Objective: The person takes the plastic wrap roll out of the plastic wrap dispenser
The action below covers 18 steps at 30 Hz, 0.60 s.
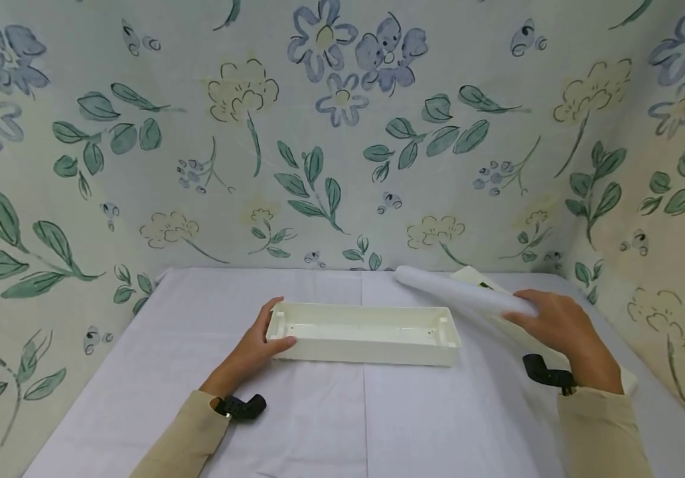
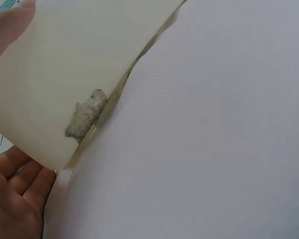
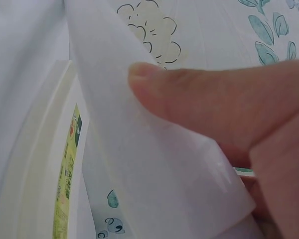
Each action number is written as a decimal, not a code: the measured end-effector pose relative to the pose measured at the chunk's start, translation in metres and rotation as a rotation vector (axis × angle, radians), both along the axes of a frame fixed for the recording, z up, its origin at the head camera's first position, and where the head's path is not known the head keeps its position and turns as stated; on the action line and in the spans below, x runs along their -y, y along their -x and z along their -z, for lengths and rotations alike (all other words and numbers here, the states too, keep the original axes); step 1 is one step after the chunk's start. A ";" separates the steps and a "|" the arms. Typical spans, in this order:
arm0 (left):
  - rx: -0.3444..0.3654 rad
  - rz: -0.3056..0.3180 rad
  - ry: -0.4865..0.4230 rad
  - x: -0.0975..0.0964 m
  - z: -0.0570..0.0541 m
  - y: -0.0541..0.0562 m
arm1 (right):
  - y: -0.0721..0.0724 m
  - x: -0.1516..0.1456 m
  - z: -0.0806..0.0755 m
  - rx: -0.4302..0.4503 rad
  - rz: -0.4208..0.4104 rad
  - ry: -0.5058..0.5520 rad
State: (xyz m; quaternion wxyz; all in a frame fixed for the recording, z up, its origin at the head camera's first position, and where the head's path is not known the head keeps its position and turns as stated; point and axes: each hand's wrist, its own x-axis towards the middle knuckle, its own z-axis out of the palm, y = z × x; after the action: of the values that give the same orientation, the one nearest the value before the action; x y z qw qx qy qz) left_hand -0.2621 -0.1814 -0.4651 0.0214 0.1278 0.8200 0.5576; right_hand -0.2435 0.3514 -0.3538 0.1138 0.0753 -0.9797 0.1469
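In the head view a long cream plastic tray with raised walls sits on the cloth, its inside facing up. My left hand grips its left end, thumb on the front wall and fingers behind the end. The left wrist view shows a greyish rough patch on the tray's outer wall. At the right, my right hand holds a rolled white sheet by its near end, above the table. The right wrist view has the thumb pressed on the roll; the other fingers are mostly hidden behind it.
Beneath the roll and right hand lies a long pale flat piece, perhaps a box or lid, with a yellow-green printed label. White cloth covers the table. A flower-printed curtain stands behind and at both sides.
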 end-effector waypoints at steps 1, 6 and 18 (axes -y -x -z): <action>0.001 -0.001 -0.001 0.000 -0.001 0.001 | 0.000 0.000 0.000 0.001 0.002 0.003; 0.013 0.004 0.009 0.000 0.001 0.000 | -0.002 -0.004 0.002 0.000 0.011 0.003; -0.007 -0.003 0.023 0.000 -0.003 0.001 | 0.001 -0.005 0.003 0.040 0.035 0.034</action>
State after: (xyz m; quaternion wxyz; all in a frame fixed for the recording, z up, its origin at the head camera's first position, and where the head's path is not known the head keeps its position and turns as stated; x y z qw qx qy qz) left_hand -0.2629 -0.1815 -0.4623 0.0193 0.1283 0.8264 0.5479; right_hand -0.2446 0.3568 -0.3569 0.0980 0.0532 -0.9803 0.1627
